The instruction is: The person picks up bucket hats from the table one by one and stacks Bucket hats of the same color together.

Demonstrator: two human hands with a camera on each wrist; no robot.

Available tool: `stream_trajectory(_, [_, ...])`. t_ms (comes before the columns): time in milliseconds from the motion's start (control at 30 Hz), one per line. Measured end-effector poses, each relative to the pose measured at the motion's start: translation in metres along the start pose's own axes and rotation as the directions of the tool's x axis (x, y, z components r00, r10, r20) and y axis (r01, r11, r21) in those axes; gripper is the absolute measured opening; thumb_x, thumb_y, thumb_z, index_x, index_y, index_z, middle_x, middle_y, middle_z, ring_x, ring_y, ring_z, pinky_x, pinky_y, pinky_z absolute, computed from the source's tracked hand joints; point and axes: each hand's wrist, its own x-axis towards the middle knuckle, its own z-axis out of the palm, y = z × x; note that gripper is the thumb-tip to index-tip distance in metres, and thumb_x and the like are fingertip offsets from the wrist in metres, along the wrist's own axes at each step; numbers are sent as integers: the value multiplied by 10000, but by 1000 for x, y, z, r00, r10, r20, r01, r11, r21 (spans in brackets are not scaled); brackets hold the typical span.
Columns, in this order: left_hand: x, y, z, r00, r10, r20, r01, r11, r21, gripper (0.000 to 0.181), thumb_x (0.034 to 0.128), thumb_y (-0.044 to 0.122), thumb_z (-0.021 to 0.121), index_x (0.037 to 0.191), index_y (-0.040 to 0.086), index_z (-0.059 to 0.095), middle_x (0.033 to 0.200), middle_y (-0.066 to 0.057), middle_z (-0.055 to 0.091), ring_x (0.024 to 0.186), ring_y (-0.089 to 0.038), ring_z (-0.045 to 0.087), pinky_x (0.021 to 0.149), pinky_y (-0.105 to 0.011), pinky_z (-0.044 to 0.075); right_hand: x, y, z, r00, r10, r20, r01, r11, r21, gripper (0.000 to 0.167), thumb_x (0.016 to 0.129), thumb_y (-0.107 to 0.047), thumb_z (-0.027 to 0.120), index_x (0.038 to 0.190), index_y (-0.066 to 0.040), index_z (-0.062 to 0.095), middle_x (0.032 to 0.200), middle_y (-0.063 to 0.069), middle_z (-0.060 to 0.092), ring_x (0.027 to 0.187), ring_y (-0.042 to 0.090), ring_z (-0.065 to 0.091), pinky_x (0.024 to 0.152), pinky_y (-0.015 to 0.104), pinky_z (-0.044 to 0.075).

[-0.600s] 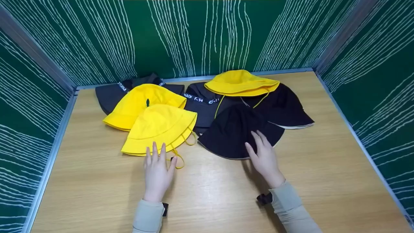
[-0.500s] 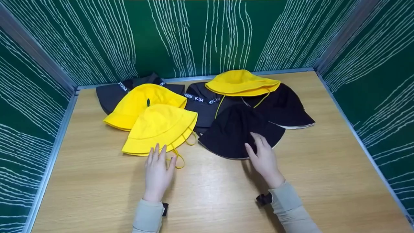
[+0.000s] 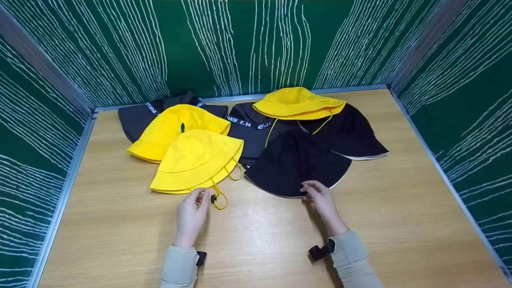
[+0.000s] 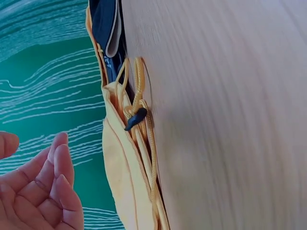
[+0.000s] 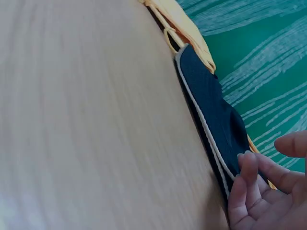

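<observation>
My left hand (image 3: 191, 216) hovers at the near brim of a yellow bucket hat (image 3: 200, 158). Its fingers (image 4: 62, 167) bend loosely, the thumb stands apart, and nothing is between them. A yellow cord with a black toggle (image 3: 214, 199) trails from that hat onto the table. By the near right brim of a black bucket hat (image 3: 296, 164) is my right hand (image 3: 323, 204), fingers bent and thumb apart, holding nothing. Whether its fingertips (image 5: 247, 155) touch the pale-edged brim cannot be told.
Behind lie another yellow hat (image 3: 172, 132), a dark grey hat (image 3: 132, 120) and a grey hat with a lettered band (image 3: 250, 140). A yellow hat (image 3: 298, 104) rests partly on a second black hat (image 3: 356, 132). Green panels (image 3: 248, 48) enclose the wooden table (image 3: 256, 248).
Both hands have drawn back slightly toward the near edge, and their fingers have bent from a straighter pose. The hats lie as before.
</observation>
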Motion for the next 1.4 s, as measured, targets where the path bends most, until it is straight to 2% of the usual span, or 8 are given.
stream_trajectory(167, [5,-6,-4,1000,-18,-20,17,1000,-21,201,952,157,553,1004,8,677,847,-86,667,763,-197,593,706,-335,490,2,3,-1,1000,26,-2,-26,997,70,220,949,-24,482,1061,144,568,737,-14,611,559,71,545,561,200,498])
stream_trajectory(433, [27,-20,-22,995,-88,-50,84,994,-70,240,959,138,527,1073,-37,644,967,-179,655,904,-289,597,826,-420,484,3,9,-6,999,44,-7,-43,994,96,205,963,-31,466,1046,128,566,717,2,606,545,80,570,549,209,502])
stream_trajectory(633, [45,-32,-39,983,-149,-104,137,984,-112,351,946,105,539,1267,-33,502,1196,-211,544,1095,-340,507,945,-465,424,5,11,-6,999,40,5,-40,994,103,172,949,-4,476,1034,120,559,708,11,608,544,82,570,524,198,489])
stream_trajectory(767, [58,-39,-48,970,-235,-61,232,971,-52,475,948,146,546,1367,-8,386,1355,-227,410,1244,-358,397,1079,-480,325,6,13,-5,1000,28,4,-28,996,85,157,943,-1,484,1012,117,561,707,17,612,542,87,577,524,203,493])
stream_trajectory(967, [73,-49,-57,946,-321,41,315,944,98,593,942,211,553,1417,-39,301,1408,-278,320,1305,-413,289,1111,-526,233,7,15,-5,1000,23,-3,-22,997,69,153,940,25,458,1004,123,556,702,18,598,542,78,566,525,189,487])
stream_trajectory(1133, [82,-57,-60,909,-396,131,365,907,210,743,940,301,544,1459,-67,160,1443,-341,208,1332,-479,194,1082,-608,176,8,16,-4,999,35,-12,-34,996,80,147,934,39,447,996,121,553,692,16,598,536,79,572,519,188,493])
stream_trajectory(1233, [85,-61,-61,894,-420,155,380,895,236,786,938,330,545,1463,-73,120,1444,-360,183,1334,-495,180,1073,-628,173,8,16,-4,999,33,-16,-32,996,81,150,930,47,438,992,126,549,688,15,601,534,80,573,515,190,492])
stream_trajectory(1400, [92,-65,-63,877,-449,173,412,886,211,803,947,366,542,1466,-75,116,1459,-344,218,1349,-467,227,1103,-591,203,8,15,-5,1000,22,-16,-21,997,80,158,926,53,428,991,141,544,684,23,600,528,83,572,510,192,485])
